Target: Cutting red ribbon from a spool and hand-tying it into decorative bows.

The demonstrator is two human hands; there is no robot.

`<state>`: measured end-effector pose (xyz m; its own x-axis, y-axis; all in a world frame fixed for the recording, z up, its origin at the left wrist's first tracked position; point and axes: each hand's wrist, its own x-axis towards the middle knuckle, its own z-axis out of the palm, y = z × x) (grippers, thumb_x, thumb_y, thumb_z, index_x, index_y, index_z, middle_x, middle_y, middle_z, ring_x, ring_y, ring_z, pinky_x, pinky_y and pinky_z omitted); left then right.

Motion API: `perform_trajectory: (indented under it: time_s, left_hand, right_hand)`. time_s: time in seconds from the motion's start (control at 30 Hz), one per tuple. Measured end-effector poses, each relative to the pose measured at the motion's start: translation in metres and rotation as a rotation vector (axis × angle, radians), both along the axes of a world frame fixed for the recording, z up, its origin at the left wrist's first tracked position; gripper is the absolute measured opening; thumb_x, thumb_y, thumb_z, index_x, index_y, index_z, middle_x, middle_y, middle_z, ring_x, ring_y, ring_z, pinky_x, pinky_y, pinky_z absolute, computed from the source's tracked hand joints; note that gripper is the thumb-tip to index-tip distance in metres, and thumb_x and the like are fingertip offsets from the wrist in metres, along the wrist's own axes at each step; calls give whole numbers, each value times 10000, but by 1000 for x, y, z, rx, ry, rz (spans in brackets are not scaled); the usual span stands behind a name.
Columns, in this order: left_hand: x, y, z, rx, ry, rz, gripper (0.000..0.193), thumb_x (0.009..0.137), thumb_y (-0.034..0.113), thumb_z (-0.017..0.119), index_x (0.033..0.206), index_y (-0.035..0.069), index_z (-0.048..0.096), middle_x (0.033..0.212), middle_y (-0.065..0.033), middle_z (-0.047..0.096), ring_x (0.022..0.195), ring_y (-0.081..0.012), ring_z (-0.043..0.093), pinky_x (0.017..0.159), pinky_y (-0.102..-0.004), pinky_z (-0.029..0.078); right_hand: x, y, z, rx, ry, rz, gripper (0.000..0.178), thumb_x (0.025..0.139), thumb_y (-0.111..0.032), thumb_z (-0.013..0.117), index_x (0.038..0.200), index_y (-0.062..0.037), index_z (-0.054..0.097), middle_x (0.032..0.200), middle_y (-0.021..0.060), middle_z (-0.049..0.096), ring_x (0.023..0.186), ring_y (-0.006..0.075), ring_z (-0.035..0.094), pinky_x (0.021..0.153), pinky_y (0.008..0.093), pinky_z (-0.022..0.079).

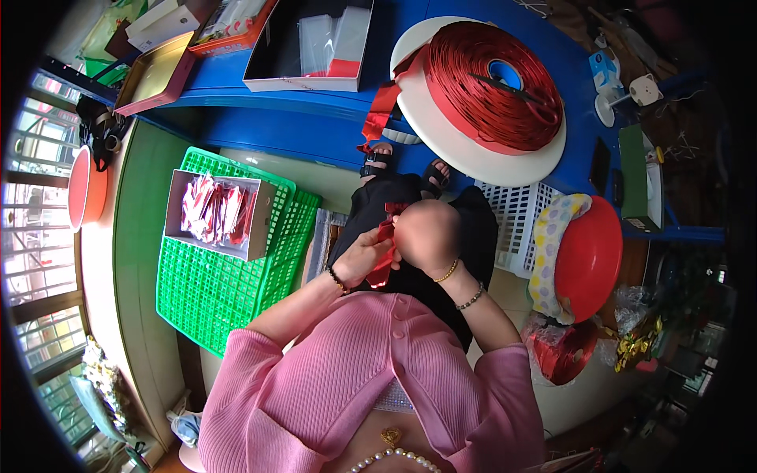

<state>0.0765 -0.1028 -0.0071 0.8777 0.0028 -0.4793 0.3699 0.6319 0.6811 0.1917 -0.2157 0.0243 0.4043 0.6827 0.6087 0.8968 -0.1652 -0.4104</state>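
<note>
I am folding a red ribbon [385, 251] in my lap, right in front of me. My left hand [364, 257] pinches it tight. My right hand [426, 235] is blurry, so I cannot tell its grip. I think the next fold needs steady fingers.

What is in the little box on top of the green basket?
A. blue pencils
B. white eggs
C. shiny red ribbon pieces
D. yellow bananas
C. The grey box resting on the green basket holds a pile of glossy red ribbon pieces, the same red as the big ribbon roll on the blue table.
</note>
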Motion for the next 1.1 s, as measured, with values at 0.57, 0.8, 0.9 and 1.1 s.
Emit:
perform_trajectory:
  time_s: [0.57,0.8,0.9,1.1]
  left_hand:
    - [14,28,5,439,-184,-191,170,918,58,390,1040,24,503,735,-36,565,621,-103,561,552,-224,454]
    - [23,32,-3,791,-105,-59,180,864,46,458,1026,18,530,730,-68,586,631,-159,583,601,-278,462]
    - [32,31,2,1654,-271,68,233,787,57,526,1017,22,534,791,-123,612,747,-256,605,755,-349,444]
    - [41,20,-3,1867,-179,-138,363,754,112,525,1100,8,492,852,-128,573,883,-277,552,918,-477,332]
  right_hand:
    - [14,8,3,84,620,166,23,785,-15,631,790,-8,610,750,83,617,621,166,603,584,258,479]
    - [-1,8,-13,167,966,-67,129,824,-37,618,886,6,514,775,41,577,625,78,577,572,209,480]
    - [-17,23,-14,253,1400,-105,296,820,-185,664,940,2,468,714,33,569,600,73,546,509,205,457]
    - [-16,53,-53,380,1405,-295,279,847,-230,622,885,12,489,710,52,575,645,109,545,563,241,445]
